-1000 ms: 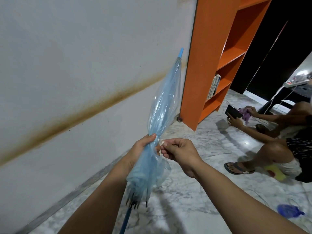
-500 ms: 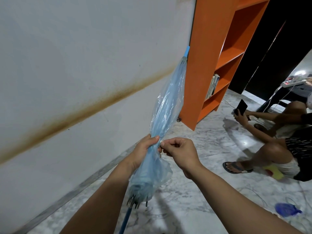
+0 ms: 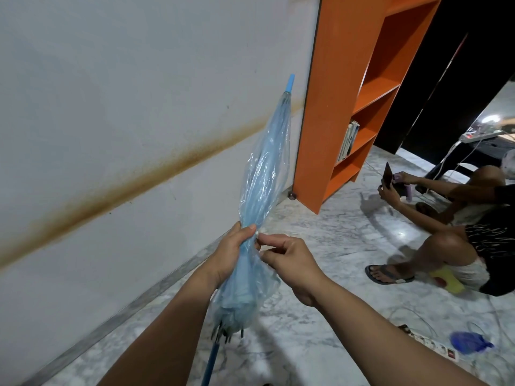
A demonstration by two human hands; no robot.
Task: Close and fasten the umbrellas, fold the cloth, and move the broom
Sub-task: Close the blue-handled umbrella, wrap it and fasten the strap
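Note:
A closed, translucent light-blue umbrella points up and away from me, its blue tip near the orange shelf. My left hand grips the gathered canopy around its middle. My right hand pinches the small fastening strap right beside my left thumb, against the canopy. The rib ends and blue shaft hang below my left wrist. No cloth or broom shows in view.
A white stained wall runs along the left. An orange bookshelf stands ahead. A person squats at the right holding a phone. A power strip, cables and a blue plastic bag lie on the marble floor.
The umbrella tip has swung slightly, first right and then back left. My right hand has stayed at the strap, with its fingers working closer to my left thumb. The squatting person raised the phone.

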